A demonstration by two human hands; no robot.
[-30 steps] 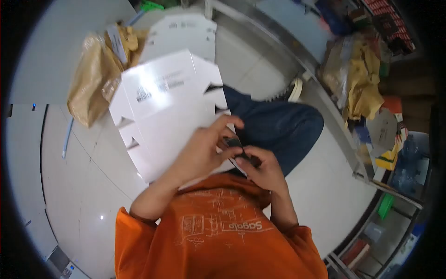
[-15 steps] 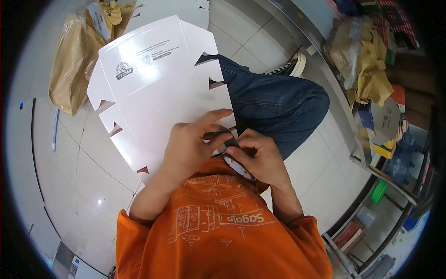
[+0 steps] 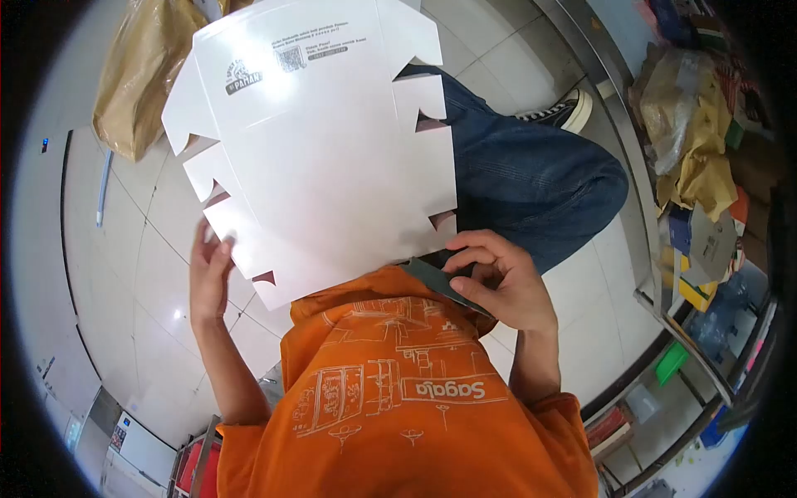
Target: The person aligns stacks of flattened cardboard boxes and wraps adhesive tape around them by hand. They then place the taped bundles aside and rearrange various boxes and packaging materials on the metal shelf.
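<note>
A flat white cardboard box blank [image 3: 332, 158], printed with a logo and a square code, leans over my lap. Its sides have notched flaps. At its left edge, my left hand [image 3: 211, 274] is closed on the cardboard, thumb on top and fingers mostly hidden beneath. My right hand [image 3: 502, 278] is at the lower right corner of the blank, fingers bent. Between its thumb and fingers shows a dark green flat piece [image 3: 433, 277], lying against my shirt; its kind I cannot make out.
Brown wrapped packaging [image 3: 137, 83] lies on the tiled floor, near a thin blue-white stick [image 3: 104, 189]. My bent leg in jeans [image 3: 531, 166] is at the right. Beyond it stands a metal rack [image 3: 693, 365] with a green item [image 3: 671, 363] and other goods.
My left hand has left the dark piece and moved to the cardboard's left edge. The blank has shifted nearer. The white-and-red round face by my right hand no longer shows.
</note>
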